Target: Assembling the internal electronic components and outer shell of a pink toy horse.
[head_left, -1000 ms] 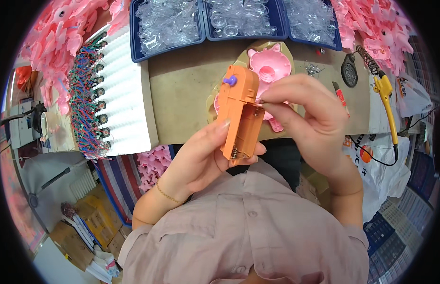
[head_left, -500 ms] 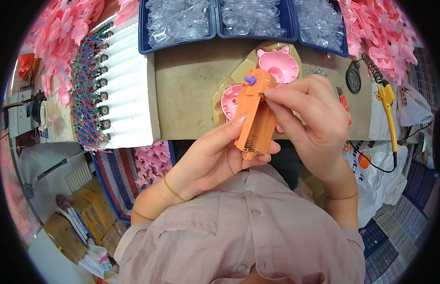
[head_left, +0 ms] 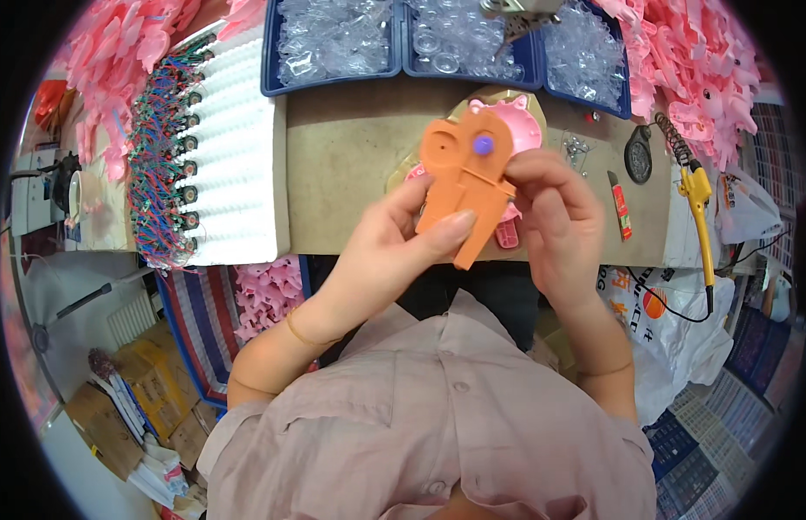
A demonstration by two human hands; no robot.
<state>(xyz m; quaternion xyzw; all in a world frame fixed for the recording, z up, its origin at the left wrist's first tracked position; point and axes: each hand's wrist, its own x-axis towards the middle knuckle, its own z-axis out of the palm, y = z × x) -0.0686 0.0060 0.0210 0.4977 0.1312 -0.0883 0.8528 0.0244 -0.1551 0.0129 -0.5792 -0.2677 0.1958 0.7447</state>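
Orange plastic housing point(head_left: 462, 189), purple knob point(head_left: 483, 146) upward, is held over the table's point(head_left: 342, 173) near edge | it is gripped by the left hand point(head_left: 407, 243) | its right edge is met by the right hand's point(head_left: 563, 225) curled fingers; any pinch there cannot be told | pink shell point(head_left: 526, 123) is partly hidden behind | red-handled cutter point(head_left: 621, 213) is laid at right

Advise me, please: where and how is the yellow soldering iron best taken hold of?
Probably around the slim yellow handle, from the person's side: it points toward the person, while the far end meets the metal coil and may be hot.
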